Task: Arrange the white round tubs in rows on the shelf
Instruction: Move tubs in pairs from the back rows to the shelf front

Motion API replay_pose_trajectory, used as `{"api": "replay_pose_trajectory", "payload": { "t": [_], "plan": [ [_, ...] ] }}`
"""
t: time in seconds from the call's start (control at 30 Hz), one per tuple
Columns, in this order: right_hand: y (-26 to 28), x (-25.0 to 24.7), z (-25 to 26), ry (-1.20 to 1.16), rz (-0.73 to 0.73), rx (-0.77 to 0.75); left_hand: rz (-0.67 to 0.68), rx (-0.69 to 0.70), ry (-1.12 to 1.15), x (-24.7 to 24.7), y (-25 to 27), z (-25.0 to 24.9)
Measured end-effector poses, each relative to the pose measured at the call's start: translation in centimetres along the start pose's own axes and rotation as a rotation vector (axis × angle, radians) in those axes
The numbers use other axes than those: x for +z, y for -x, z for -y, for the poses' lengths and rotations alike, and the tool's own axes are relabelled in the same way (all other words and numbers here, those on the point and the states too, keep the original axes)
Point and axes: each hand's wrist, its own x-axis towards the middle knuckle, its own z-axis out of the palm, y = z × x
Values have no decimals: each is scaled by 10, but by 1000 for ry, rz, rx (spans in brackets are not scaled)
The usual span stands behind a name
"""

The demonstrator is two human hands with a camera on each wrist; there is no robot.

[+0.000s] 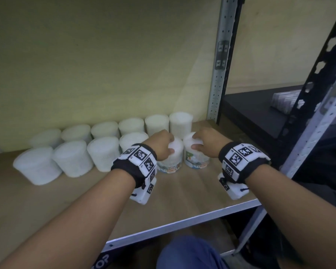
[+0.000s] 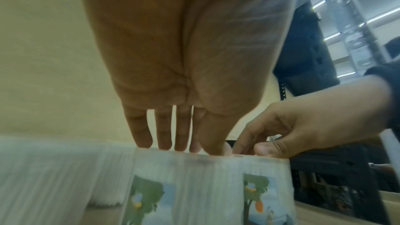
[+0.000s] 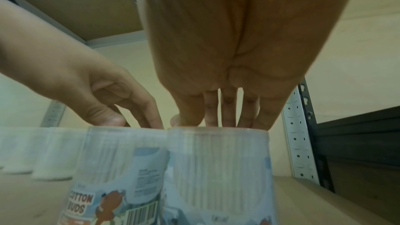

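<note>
White round tubs stand in two rows on the wooden shelf (image 1: pixel 178 193): a back row (image 1: pixel 132 126) along the wall and a front row (image 1: pixel 72 158). At the front row's right end stand two labelled cotton-bud tubs side by side. My left hand (image 1: pixel 168 144) grips the top of the left tub (image 1: pixel 173 162) from above, thumb in front. My right hand (image 1: pixel 197 141) grips the right tub (image 1: pixel 196 160) the same way. In the left wrist view my fingers (image 2: pixel 164 136) reach down onto the tub (image 2: pixel 194 186). The right wrist view shows fingers (image 3: pixel 227 115) on the tub (image 3: pixel 216 168).
A grey perforated upright (image 1: pixel 219 74) stands just right of the back row. Beyond it lies a dark shelf (image 1: pixel 256 113) with small packs (image 1: pixel 285 101). Bare board runs from the front row to the shelf's metal edge (image 1: pixel 182 224). A blue-clad knee (image 1: pixel 186 253) is below.
</note>
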Motion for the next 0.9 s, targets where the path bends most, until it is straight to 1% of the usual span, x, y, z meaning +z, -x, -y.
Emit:
{"api": "replay_pose_trajectory", "payload": {
  "t": [0.13, 0.33, 0.47, 0.67, 0.9],
  "plan": [
    [33, 1, -4, -8, 13, -1, 0, 20, 32, 9, 24, -12],
    [76, 5, -13, -17, 24, 0, 13, 74, 20, 21, 60, -33],
    [99, 7, -15, -35, 6, 7, 4, 106, 16, 25, 79, -44],
    [117, 7, -14, -30, -5, 30, -24, 107, 46, 30, 92, -51],
    [120, 8, -14, -77, -26, 35, -41, 80, 95, 31, 95, -51]
  ]
}}
